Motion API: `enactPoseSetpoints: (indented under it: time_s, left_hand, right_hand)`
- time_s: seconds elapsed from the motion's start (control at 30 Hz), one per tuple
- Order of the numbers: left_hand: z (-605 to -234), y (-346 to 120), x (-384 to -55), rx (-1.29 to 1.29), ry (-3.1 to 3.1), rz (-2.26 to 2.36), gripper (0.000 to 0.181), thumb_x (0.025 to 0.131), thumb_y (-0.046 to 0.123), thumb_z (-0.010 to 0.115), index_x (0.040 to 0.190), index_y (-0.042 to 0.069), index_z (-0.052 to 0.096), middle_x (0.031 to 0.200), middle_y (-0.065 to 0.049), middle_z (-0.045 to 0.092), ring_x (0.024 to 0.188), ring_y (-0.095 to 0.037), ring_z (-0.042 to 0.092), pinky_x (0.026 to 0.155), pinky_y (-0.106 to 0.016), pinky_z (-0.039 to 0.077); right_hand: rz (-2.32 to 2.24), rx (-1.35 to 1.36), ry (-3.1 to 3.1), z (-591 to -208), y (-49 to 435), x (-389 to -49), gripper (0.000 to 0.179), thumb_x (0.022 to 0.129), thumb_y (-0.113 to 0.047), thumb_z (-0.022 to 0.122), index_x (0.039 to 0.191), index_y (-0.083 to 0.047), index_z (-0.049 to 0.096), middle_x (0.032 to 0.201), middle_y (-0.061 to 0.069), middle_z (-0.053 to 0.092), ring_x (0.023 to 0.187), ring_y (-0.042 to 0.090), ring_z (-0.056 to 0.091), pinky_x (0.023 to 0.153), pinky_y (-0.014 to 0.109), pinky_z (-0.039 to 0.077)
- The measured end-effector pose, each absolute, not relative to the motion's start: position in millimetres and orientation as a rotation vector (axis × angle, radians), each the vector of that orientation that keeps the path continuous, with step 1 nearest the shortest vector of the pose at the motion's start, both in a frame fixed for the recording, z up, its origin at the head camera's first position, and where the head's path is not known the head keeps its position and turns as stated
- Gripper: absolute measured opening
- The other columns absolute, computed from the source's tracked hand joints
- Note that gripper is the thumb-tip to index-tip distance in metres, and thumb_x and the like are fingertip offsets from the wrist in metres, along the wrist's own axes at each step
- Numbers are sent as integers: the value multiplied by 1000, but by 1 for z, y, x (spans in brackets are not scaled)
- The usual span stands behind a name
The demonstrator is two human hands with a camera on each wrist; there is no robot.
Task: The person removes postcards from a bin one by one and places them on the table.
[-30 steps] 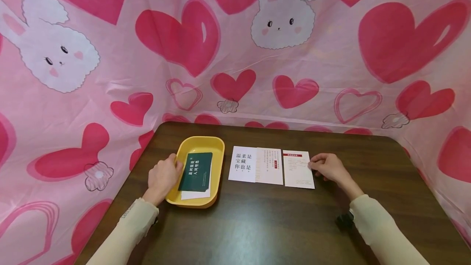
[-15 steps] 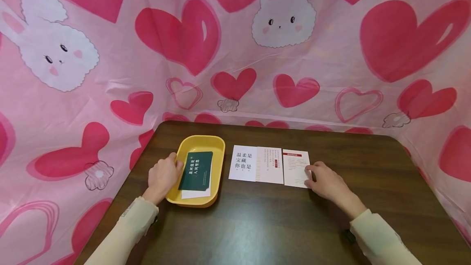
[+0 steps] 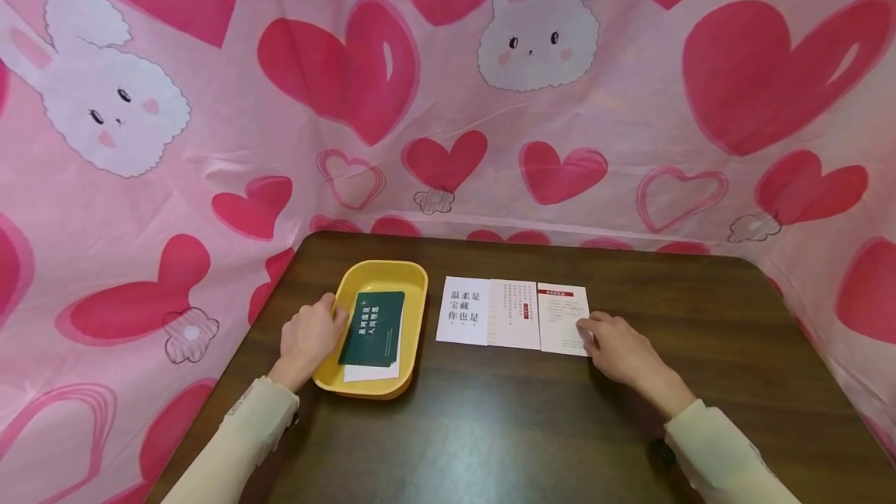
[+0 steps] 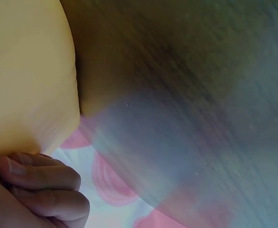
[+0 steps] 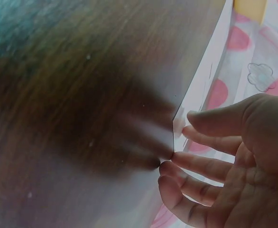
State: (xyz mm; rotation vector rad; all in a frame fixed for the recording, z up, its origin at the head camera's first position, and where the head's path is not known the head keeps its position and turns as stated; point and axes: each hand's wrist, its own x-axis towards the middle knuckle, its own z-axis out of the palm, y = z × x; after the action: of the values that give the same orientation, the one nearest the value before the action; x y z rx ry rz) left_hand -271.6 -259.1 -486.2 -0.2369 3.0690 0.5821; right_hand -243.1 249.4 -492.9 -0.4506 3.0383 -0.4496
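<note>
Either side of "宝藏" card [image 3: 462, 313], left fingers [image 4: 49, 203] round tray [image 3: 364, 390], right fingers [image 5: 201, 165] loose.

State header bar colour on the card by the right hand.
The header bar is red; the head view shows it best.

We see pink fabric walls [image 3: 448, 92] L, back & R, w/ red hearts [image 3: 745, 76] & white bunnies [image 3: 539, 57]. We've a dk brown wood-grain table [image 3: 700, 286], rounded far corners, soft light sheen [image 3: 455, 418] nr front.

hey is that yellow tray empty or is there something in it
Not empty: the yellow tray holds a green card, with a white card showing beneath it.
</note>
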Motion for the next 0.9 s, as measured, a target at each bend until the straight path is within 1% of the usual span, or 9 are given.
enactPoseSetpoints:
  time_s: [0.17,0.33,0.47,0.57,0.7,0.9]
  left_hand:
    - [-485,-260,-273,-219,3053,623,44,105,30,59,137,-1,55,79,-9,60,62,-22,59,60,-35,57]
    - [-485,-262,-275,-213,3051,648,42,104,31,58,131,-2,58,80,-11,61,67,-25,60,61,-38,55]
    - [-486,-262,-276,-229,3024,652,45,104,33,59,131,-3,56,88,-13,64,72,-26,62,66,-43,58]
    - [-488,-263,-275,-261,2989,662,45,104,32,60,132,-3,55,92,-14,65,73,-25,63,71,-44,60]
    - [-490,-263,-274,-283,2972,698,42,104,30,61,133,-1,56,92,-12,66,72,-24,64,71,-42,61]
    - [-490,-262,-274,-302,2964,717,46,103,30,62,137,-1,55,94,-12,67,73,-23,65,72,-43,62]
  right_hand:
    - [-454,-439,3023,-492,250,-244,39,93,-12,76,130,2,70,131,29,63,115,49,61,93,69,51]
    - [-442,-425,3005,-492,250,-244,42,94,-14,77,131,1,69,132,30,62,116,49,60,93,70,50]
    - [-440,-416,2998,-491,249,-244,42,94,-15,77,132,1,69,133,30,61,117,49,60,92,71,50]
    - [-444,-414,2994,-492,249,-244,42,94,-15,77,132,1,69,133,30,61,117,49,60,92,71,50]
    - [-447,-416,2995,-494,249,-245,43,94,-16,77,133,1,69,135,30,61,118,49,59,92,71,50]
    - [-453,-401,2998,-494,248,-246,45,94,-16,77,134,1,68,137,31,60,120,50,58,92,72,49]
